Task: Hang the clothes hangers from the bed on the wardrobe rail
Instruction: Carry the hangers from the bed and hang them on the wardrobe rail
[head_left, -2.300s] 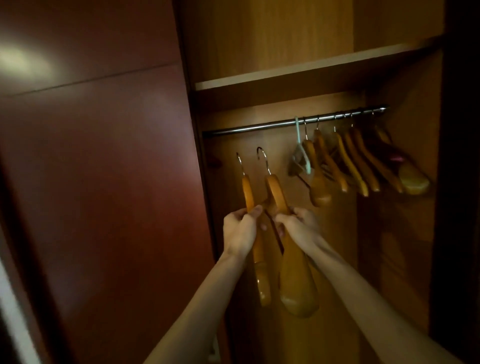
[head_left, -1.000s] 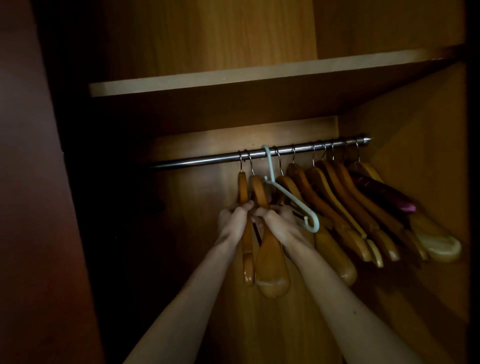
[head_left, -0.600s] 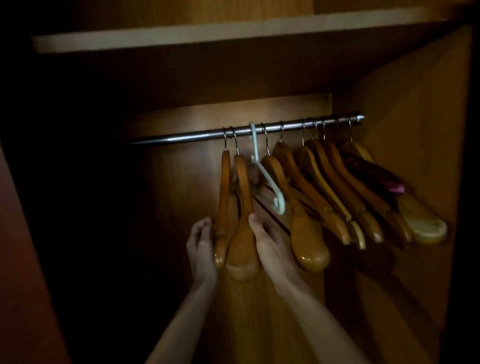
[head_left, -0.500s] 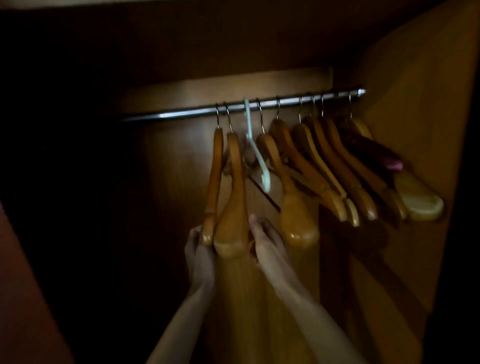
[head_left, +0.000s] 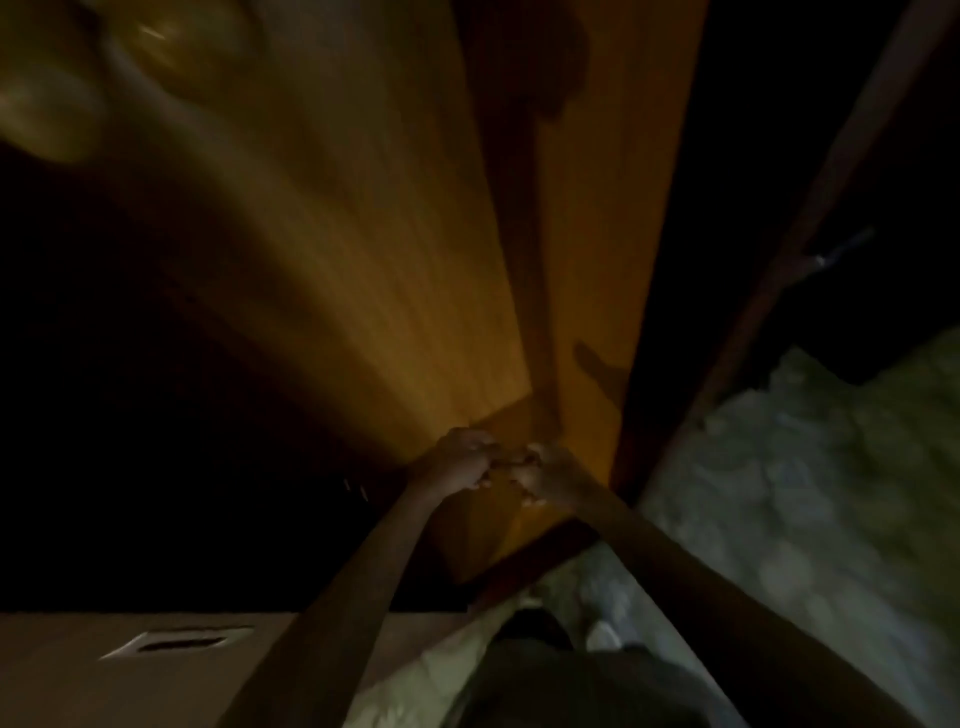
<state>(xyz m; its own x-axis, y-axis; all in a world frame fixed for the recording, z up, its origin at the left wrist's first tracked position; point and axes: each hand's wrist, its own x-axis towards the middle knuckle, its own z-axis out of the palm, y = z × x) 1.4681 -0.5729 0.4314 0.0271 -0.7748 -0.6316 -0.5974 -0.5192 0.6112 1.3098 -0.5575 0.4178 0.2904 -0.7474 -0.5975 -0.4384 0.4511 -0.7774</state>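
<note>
Low down, left hand (head_left: 460, 462) and right hand (head_left: 545, 475) touching, fingers curled, grasp unclear, wardrobe's bottom edge (head_left: 535, 558) beneath.

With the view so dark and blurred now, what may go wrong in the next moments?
1. The left hand and right hand meet with curled fingers low in the wardrobe; whether they hold anything cannot be told, so something could slip unseen.
2. The picture is smeared and dim, so the person may bump the dark door edge on the right.
</note>
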